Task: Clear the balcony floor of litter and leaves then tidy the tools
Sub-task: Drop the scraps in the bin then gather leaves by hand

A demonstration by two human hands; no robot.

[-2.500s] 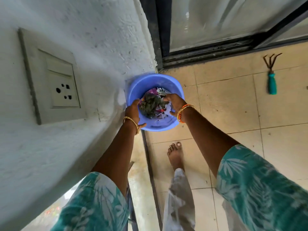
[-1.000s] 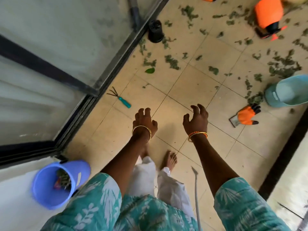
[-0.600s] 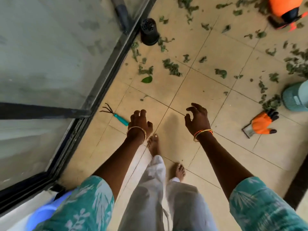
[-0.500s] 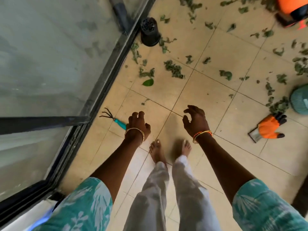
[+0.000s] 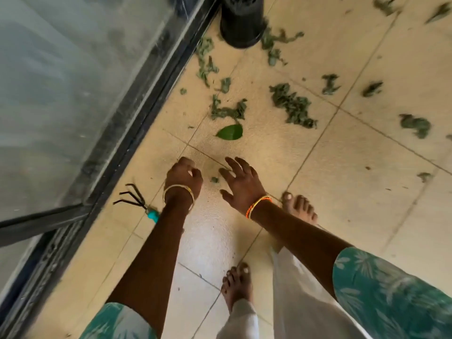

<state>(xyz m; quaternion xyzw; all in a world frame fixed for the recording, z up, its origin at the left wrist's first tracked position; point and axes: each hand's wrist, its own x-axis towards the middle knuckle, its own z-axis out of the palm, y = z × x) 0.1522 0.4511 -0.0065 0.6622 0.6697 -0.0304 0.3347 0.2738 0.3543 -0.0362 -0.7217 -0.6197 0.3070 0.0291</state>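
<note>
Both hands are out low over the tiles and hold nothing — my left hand [image 5: 184, 174] has its fingers loosely curled, my right hand [image 5: 241, 182] has them spread wide. Between them lies a small leaf scrap [image 5: 214, 179], just off the right fingertips. Beside my left wrist the hand rake [image 5: 137, 201] lies by the sliding door track [image 5: 137, 133], not yet put away. Farther out sits one fresh green leaf [image 5: 231, 132], then clumps of wilted leaves [image 5: 292, 106] scattered across the balcony floor [image 5: 354, 192], up to the black pot [image 5: 241, 20] by the door. I judge the job far from done — most of the leaves are still down, and the tools still need tidying.
</note>
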